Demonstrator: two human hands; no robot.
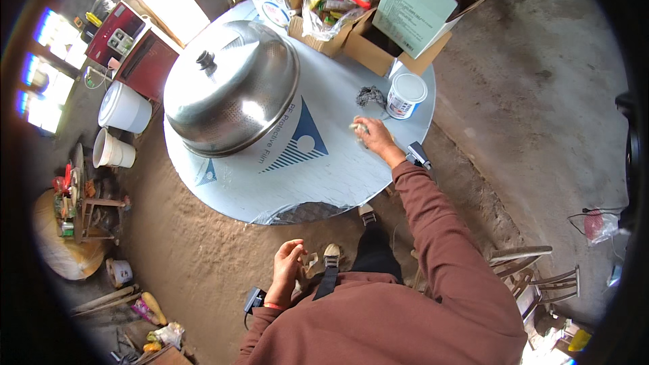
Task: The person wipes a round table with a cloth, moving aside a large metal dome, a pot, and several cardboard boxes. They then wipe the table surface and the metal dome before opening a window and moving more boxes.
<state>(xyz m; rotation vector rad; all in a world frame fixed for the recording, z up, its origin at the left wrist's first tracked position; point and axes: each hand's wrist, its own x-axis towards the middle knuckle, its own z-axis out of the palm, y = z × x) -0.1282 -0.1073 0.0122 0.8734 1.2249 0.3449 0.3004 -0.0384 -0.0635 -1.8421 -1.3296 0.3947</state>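
Over the right part of a round table covered in protective film (350,172), my right hand (377,137) grips a small pale crumpled thing (356,128), probably a rag, pressed against the top. Just beyond it lies a dark scouring pad of metal wire (370,96). Beside the pad a white lidded tub (406,95) stands upright near the table's rim. My left hand (287,269) hangs low in front of my body, apart from the table. Its fingers are bent, and whether anything lies inside them is hidden. A large perforated stainless steel dome lid (233,91) with a black knob covers the table's left part.
Cardboard boxes (372,56) with plastic bags (337,5) crowd the table's far side. White buckets (124,106) and a red cabinet (152,63) stand to the left. A wooden chair (522,263) is at lower right. In front of me, the film has a torn patch (309,213) at the edge.
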